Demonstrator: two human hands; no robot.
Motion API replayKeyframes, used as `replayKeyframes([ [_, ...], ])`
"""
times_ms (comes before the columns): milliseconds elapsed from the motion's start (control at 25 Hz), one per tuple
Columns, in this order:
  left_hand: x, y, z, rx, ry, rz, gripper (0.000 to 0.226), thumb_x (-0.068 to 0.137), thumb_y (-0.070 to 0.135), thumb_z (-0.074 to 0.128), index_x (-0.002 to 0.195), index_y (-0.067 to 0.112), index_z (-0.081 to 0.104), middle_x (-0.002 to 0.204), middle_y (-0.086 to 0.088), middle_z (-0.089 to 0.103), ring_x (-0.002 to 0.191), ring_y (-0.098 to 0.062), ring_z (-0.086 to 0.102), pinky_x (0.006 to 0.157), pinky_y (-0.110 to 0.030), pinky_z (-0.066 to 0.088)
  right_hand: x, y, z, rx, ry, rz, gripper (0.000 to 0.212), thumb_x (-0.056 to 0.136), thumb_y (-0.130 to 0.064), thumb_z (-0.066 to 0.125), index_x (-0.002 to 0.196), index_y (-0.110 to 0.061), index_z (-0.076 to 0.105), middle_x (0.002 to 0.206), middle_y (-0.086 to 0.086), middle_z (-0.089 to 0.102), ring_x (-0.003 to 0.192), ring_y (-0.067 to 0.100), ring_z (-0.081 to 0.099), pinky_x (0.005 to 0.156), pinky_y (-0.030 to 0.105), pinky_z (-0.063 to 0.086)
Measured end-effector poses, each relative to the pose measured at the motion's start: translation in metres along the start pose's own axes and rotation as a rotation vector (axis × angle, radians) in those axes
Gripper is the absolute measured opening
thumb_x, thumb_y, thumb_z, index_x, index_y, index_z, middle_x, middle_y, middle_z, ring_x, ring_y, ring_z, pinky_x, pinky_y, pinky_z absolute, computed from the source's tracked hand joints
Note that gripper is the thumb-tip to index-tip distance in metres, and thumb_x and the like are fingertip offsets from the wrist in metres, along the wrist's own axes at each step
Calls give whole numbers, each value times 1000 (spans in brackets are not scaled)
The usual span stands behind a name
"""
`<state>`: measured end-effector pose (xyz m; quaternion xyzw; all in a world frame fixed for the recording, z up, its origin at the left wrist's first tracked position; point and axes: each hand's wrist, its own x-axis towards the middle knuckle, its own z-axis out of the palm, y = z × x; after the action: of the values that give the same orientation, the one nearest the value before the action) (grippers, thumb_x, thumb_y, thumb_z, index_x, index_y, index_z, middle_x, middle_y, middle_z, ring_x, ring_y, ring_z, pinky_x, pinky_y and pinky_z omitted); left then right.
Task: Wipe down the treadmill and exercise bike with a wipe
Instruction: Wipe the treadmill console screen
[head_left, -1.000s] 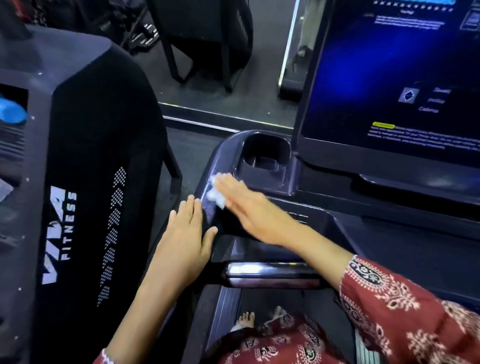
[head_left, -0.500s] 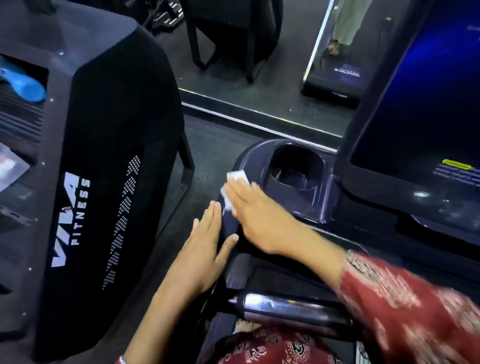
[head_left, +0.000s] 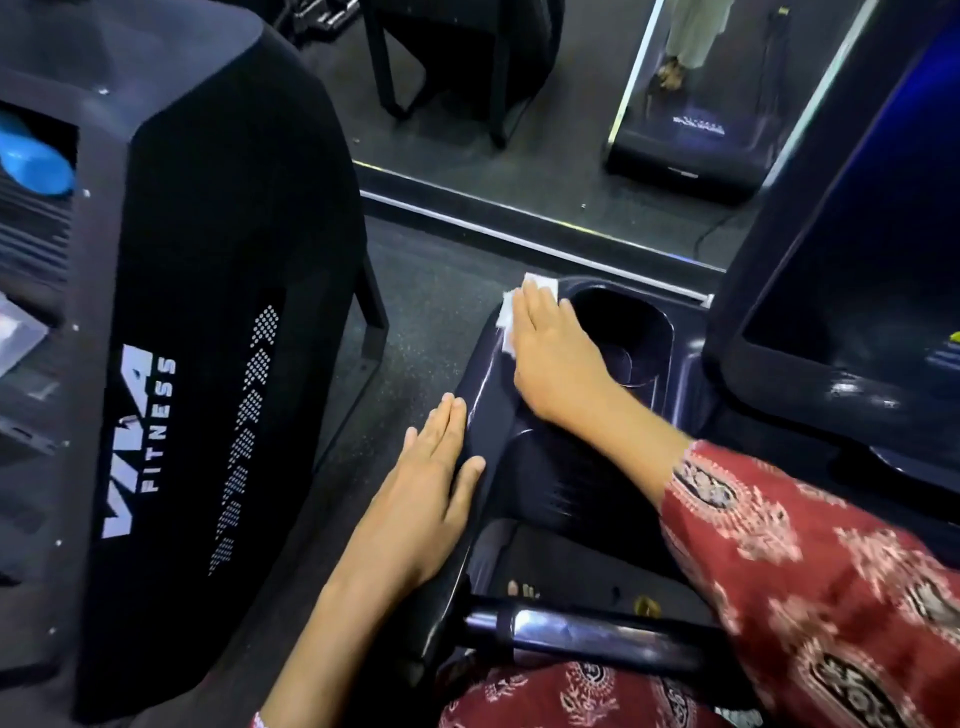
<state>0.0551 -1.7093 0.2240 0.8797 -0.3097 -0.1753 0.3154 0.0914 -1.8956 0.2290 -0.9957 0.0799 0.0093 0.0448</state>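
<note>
Wipe: lying on the left front corner of the treadmill console, just beside the cup holder.
Handling (judgement): looking thin, soft and very light, so it is likelier to bunch or slip than to resist. Flat pressure over its middle is suiting it better than pinching an edge.
Right hand: lying flat on the wipe, fingers straight and together, pressing it to the plastic.
Left hand: resting flat against the console's outer side, thumb over the edge, carrying nothing.
Surface: glossy, hard and curved, probably letting the wipe slide easily.
Hidden: the right hand is covering most of the wipe, so I cannot tell its folding. The screen is running out of view on the right. I am not making out any exercise bike.
</note>
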Motion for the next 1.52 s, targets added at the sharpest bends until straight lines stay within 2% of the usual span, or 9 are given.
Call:
replayKeyframes([
  [240,-11,-7,2,136,77,125,62,95,42,22,149,12,22,154,8,10,142,-6,10,112,-11,-8,-118,2,15,-14,124,-346,63,67,6,46,129,3,55,142,17,48,134,29,40,109,39,32],
  [360,-7,1,8,260,87,232,55,95,27,28,143,1,38,151,-10,32,139,-23,27,116,-25,3,-155,41,6,-167,33,-350,62,65,-1,31,116,5,65,139,17,50,135,28,29,113,38,19],
  [480,-3,7,15,370,85,289,54,93,26,32,136,-3,45,144,-16,44,133,-30,41,109,-42,24,-174,65,4,-161,-58,-322,65,57,8,52,121,5,62,143,15,45,147,19,4,112,35,12],
  [560,-2,10,24,412,59,318,54,92,25,34,135,-5,46,142,-19,45,130,-34,44,103,-55,25,-164,54,8,-145,21,-349,56,70,2,48,125,2,60,145,13,43,146,20,12,114,35,14],
  [720,1,14,27,289,81,237,56,95,12,49,145,-3,28,154,-15,23,143,-24,18,115,-35,7,-124,23,11,-112,89,-450,50,86,-10,30,123,0,61,140,14,51,131,29,47,108,41,38],
  [880,-4,11,26,333,64,271,62,95,11,52,147,-1,21,157,-13,14,146,-28,11,114,-33,-1,-171,72,-3,-281,-43,-439,31,74,-4,62,102,-2,74,144,11,47,130,28,44,105,35,30],
  [1000,-7,13,29,388,51,270,58,96,15,45,147,-1,24,156,-14,17,145,-29,15,114,-36,2,-202,99,-17,-434,-226,-361,32,78,-9,50,96,-4,76,149,3,38,138,20,35,113,32,17],
  [1280,-7,9,31,452,68,261,59,88,16,40,142,-6,33,151,-19,29,140,-35,28,111,-42,12,-113,67,10,-387,65,-922,35,89,-5,48,120,-3,66,141,6,51,133,25,44,114,41,28],
  [1520,-10,10,33,454,74,251,60,88,17,39,143,-4,33,152,-17,28,141,-32,27,113,-40,11,-131,77,5,-512,-326,-1007,64,92,-11,8,120,-11,66,141,-5,50,129,16,47,115,34,13],
])
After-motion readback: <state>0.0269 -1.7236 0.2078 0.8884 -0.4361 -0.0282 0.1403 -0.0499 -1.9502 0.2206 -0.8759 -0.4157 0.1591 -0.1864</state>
